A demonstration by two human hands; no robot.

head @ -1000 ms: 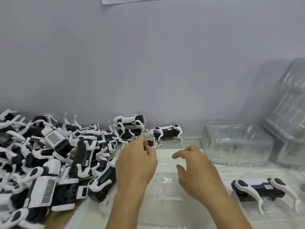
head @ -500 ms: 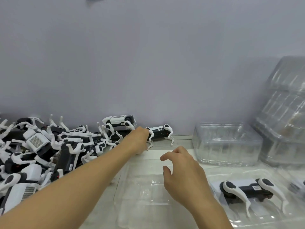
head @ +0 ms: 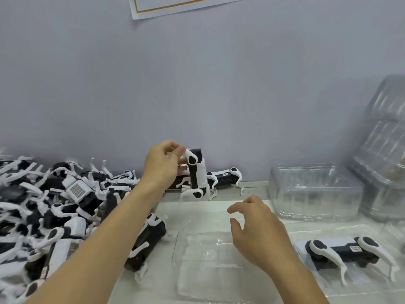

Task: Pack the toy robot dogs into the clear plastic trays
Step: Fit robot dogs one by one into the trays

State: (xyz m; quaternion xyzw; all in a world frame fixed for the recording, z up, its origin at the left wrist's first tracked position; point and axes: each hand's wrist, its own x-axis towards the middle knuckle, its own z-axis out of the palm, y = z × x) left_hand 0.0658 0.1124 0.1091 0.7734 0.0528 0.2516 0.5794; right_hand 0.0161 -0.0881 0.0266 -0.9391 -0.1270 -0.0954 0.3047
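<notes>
Toy robot dog [head: 196, 172] hangs upended in our left hand [head: 161, 165], nose-to-tail vertical, just above the far edge of the empty clear tray [head: 210, 255]. Left fingers [head: 175, 150] pinch one white leg near the upper end of the dog; the black-and-white body dangles below, lower legs close to the desk [head: 166, 207], contact uncertain.

Right hand [head: 260, 233] hovers over the empty clear tray, fingers loosely spread and relaxed, holding nothing. We cannot tell whether the palm touches the plastic.

Left of the tray: a large heap of toy dogs [head: 54, 207], black bodies and white legs tangled, one showing a white grille panel. One stray dog [head: 149, 244] from the heap lies just beside the tray's left edge, partly under our left forearm.

Beyond the tray, against the wall [head: 197, 84]: a lone dog [head: 225, 177] standing on its legs, just right of the lifted one.

Right of the tray: a second tray [head: 372, 288] with a packed dog [head: 348, 251] lying on its side in it, white legs toward us.

Beyond and to the right of the tray: a low stack of clear trays [head: 313, 191], and further right a taller leaning stack [head: 385, 145], contents blurred.

High above the tray on the wall: the lower corner of a paper notice [head: 175, 5] with a gold border.
</notes>
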